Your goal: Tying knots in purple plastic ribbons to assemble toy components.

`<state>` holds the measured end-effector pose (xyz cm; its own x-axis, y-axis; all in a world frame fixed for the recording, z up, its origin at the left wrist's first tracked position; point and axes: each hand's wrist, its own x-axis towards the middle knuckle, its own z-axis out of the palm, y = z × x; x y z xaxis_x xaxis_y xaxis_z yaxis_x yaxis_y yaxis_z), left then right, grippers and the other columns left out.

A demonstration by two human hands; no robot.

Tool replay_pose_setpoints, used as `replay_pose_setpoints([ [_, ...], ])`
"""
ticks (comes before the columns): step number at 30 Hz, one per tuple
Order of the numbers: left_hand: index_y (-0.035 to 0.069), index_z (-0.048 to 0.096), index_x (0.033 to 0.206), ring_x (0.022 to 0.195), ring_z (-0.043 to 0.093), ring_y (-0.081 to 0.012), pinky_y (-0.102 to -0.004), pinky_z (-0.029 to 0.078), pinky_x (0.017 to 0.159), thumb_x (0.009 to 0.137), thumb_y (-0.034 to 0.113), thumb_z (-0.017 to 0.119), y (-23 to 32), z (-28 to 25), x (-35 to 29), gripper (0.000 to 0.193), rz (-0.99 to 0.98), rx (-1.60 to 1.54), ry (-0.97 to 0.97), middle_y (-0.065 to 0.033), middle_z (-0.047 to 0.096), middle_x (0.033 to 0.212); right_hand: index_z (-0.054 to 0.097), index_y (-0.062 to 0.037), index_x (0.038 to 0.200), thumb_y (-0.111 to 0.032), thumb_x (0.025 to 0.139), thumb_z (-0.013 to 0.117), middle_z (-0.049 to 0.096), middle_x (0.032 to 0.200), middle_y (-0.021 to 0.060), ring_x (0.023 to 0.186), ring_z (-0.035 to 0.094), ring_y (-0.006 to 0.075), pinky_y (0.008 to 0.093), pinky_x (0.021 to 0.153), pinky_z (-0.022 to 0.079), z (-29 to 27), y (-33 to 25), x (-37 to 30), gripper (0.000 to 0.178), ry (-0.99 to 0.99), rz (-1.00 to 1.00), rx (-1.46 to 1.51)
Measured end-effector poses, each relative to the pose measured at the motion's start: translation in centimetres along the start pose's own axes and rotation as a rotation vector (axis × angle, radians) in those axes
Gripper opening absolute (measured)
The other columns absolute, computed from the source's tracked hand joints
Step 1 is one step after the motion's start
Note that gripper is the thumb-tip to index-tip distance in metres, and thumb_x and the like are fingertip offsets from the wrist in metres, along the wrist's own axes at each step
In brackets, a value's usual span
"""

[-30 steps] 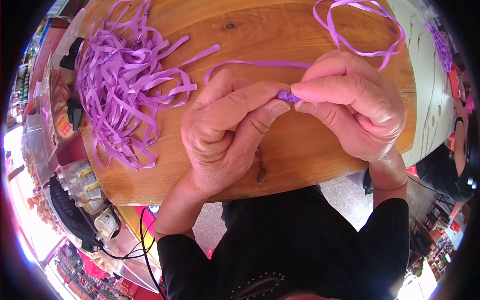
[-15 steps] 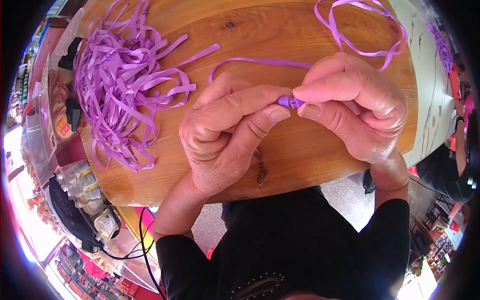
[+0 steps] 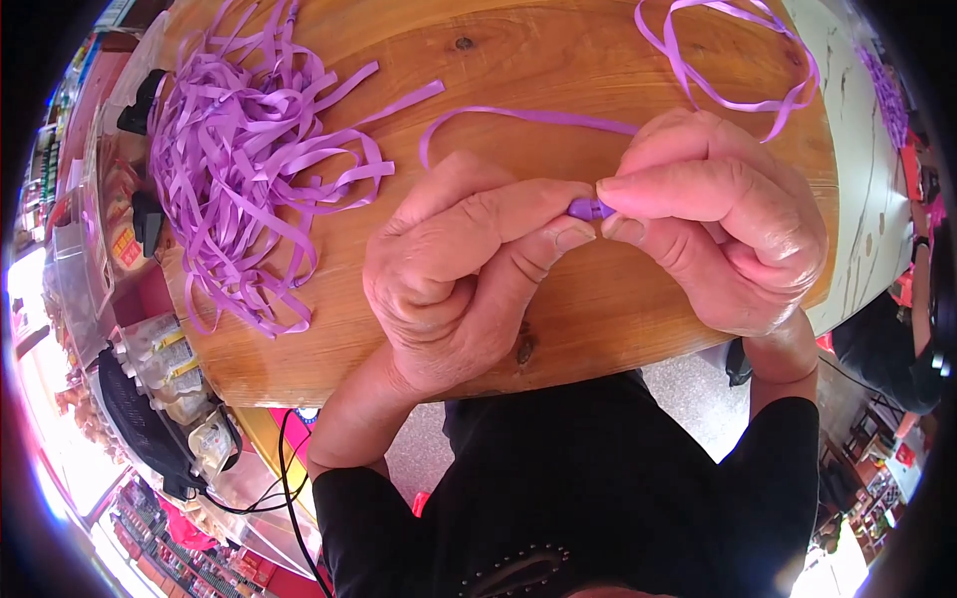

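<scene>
Above the wooden table, my left hand (image 3: 459,269) and my right hand (image 3: 733,219) meet at a small purple plastic clasp (image 3: 588,208). Thumb and forefinger of each hand pinch one end of it, so only its middle shows between the fingertips. Behind my hands a purple ribbon (image 3: 538,114) runs across the wood and disappears behind my right hand. Farther back on the right lies a loose loop of purple ribbon (image 3: 680,70). Whether these ribbons join the clasp is hidden by my fingers.
A tangled heap of purple ribbons (image 3: 234,149) covers the left of the wooden table (image 3: 399,40). Clear plastic bins with packets (image 3: 164,359) stand beyond the left edge. A white marble-patterned surface (image 3: 867,199) adjoins on the right; another person's arm (image 3: 922,279) shows at far right.
Both hands have shifted slightly to the right together with the clasp. Less of the clasp now shows between my fingertips. The ribbon heap has stayed in place.
</scene>
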<state>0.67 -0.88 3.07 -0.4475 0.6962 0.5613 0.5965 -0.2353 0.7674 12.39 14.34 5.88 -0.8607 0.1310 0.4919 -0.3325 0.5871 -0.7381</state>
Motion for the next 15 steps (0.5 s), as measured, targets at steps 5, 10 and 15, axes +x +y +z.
replay_pose_setpoints([
  [5, 0.0, 0.066, 0.089, 0.058, 0.056, -0.0147, -0.0232, 0.043, 0.05, 0.068, -0.003, 0.072, 0.38, -0.13, -0.09, 0.023, 0.028, 0.029, -0.028, -0.0075, 0.063, 0.072, 0.063, 0.0017, 0.09, 0.008, 0.069, 0.069, 0.059, 0.08, 0.0104, 0.066, 0.056, 0.0192, 0.0293, 0.06, 0.046, 0.06, -0.14, -0.22, 0.023, 0.005, -0.072, -0.042],
  [10, 0.0, 0.066, 0.089, 0.056, 0.055, -0.0147, -0.0229, 0.042, 0.049, 0.069, -0.003, 0.072, 0.37, 0.0, -0.24, 0.022, 0.074, 0.067, -0.008, -0.0076, 0.062, 0.073, 0.062, 0.0018, 0.089, 0.006, 0.069, 0.069, 0.059, 0.078, 0.01, 0.065, 0.056, 0.0192, 0.0311, 0.061, 0.046, 0.23, -0.29, -0.25, 0.022, 0.019, -0.1, -0.122],
  [15, 0.0, 0.066, 0.091, 0.065, 0.055, -0.0159, -0.0257, 0.042, 0.059, 0.072, -0.002, 0.07, 0.83, -0.21, -0.39, 0.019, -0.024, 0.022, -0.052, -0.0076, 0.063, 0.078, 0.063, 0.0014, 0.09, 0.004, 0.07, 0.069, 0.06, 0.079, 0.0103, 0.067, 0.057, 0.0195, 0.0309, 0.063, 0.046, -0.15, -0.27, -0.09, 0.021, -0.018, -0.038, -0.07],
])
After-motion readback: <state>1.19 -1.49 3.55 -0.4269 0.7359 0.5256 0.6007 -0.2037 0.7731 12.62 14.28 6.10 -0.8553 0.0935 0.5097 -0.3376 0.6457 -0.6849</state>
